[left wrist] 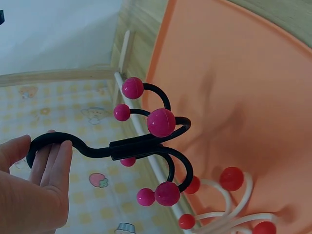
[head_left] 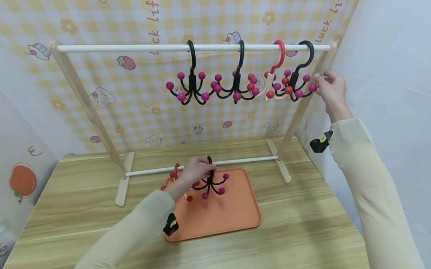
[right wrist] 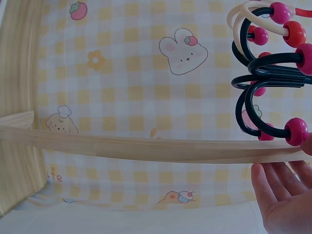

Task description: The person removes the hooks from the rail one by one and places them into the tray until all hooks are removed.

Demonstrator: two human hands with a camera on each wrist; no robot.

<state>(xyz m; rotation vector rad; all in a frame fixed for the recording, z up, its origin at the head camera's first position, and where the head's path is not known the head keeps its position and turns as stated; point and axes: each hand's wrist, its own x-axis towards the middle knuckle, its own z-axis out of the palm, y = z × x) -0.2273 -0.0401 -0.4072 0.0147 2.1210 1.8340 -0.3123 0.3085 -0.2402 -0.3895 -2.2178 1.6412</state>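
My left hand (head_left: 198,169) pinches the hook of a black multi-arm hanger (left wrist: 134,146) with pink ball tips, above the orange tray (head_left: 232,220). In the left wrist view, fingers and thumb lie at the hook's curve. Beside it on the tray is a red-hooked hanger (left wrist: 231,179) with pale arms and red balls, partly hidden by my hand in the head view. My right hand (head_left: 332,90) is by the rack's right post, next to a pink ball of the rightmost black hanger (head_left: 294,80). Its fingers (right wrist: 273,185) look relaxed; whether they touch ball or post is unclear.
A white rail (head_left: 131,48) on wooden posts carries two more black hangers (head_left: 192,84) (head_left: 236,82) and a red-hooked one (head_left: 280,53), close together at the right. A lower white bar (head_left: 148,171) runs behind the tray. Patterned cloth (head_left: 198,123) hangs behind the wooden table (head_left: 290,249).
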